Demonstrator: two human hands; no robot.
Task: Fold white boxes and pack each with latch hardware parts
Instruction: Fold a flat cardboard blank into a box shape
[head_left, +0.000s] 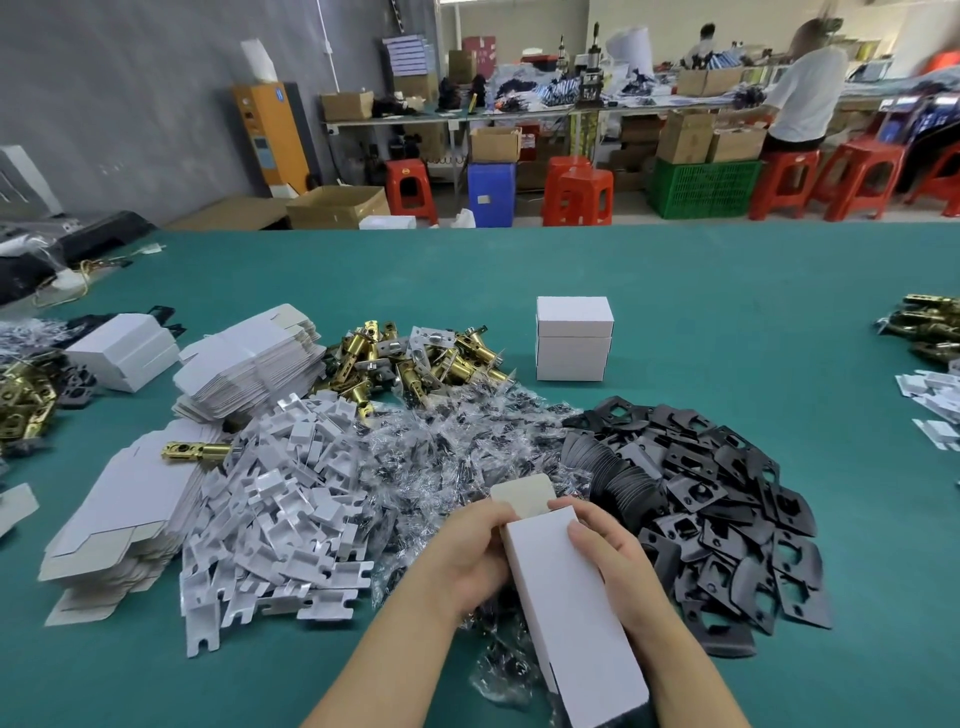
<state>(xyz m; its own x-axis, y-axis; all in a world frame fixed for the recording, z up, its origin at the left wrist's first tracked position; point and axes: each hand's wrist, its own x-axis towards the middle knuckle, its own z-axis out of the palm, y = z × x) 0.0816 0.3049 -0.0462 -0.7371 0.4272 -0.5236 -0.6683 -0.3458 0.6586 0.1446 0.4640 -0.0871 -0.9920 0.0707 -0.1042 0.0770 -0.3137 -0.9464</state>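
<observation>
White box (566, 608) gripped lengthwise above worktop (727, 322) by left hand (467, 561) and right hand (613, 566), fingers curled round both sides; far tuck flap (522, 493) left open, presumably for loading from surrounding part piles.

- Green table top (675, 270) spreads out all round the grip and runs far ahead of it.
- Beyond its far edge, ahead and left of the grip, a grey wall (156, 104) with an orange cabinet (270, 135) standing against it.
- Open cardboard carton (337, 207) on the floor just past the table edge.
- Far ahead, a long workbench (519, 111) piled with goods; red plastic stools (576, 196) stand in front of it, with a blue bin (491, 192) and a green crate (701, 187) among them.
- Ahead and right, a person in a white shirt (805, 98) sits at that bench.
</observation>
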